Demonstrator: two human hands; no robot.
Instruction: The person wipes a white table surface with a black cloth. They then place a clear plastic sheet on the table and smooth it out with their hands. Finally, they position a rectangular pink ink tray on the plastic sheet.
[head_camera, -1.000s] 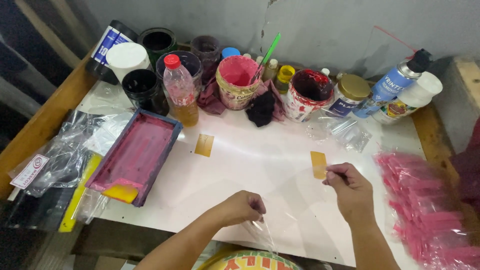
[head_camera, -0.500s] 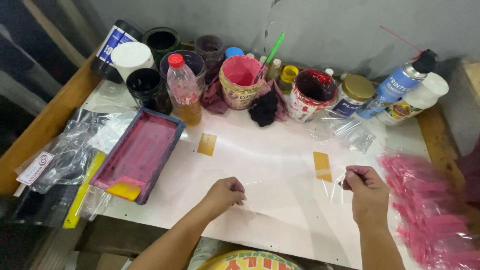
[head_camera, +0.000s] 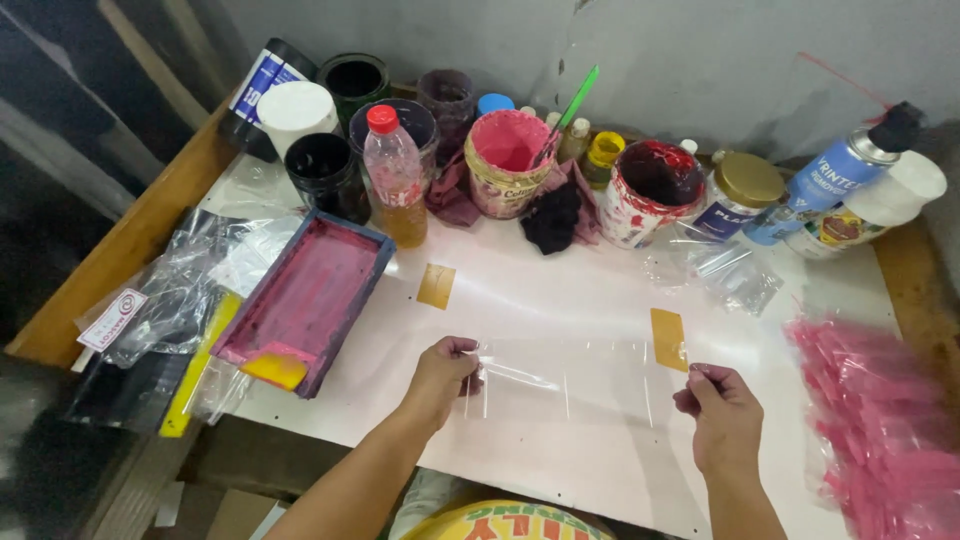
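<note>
Clear plastic sheet stretched between two pinching hands.

The left hand (head_camera: 443, 373) and right hand (head_camera: 722, 412) each pinch one end of the clear plastic sheet (head_camera: 565, 378), held low over the white bench (head_camera: 560, 290) near its front edge. A pink-stained tray (head_camera: 305, 299) sits at the left edge; paint pots (head_camera: 503, 160) holding pink and red paint line the back.

A plastic sheet (head_camera: 565, 375) is lying on the tabletop (head_camera: 560, 290) between the hands. A tray (head_camera: 305, 300) is sitting to its left, bags (head_camera: 885, 420) to its right, and jars (head_camera: 505, 160) are standing behind along the wall.
</note>
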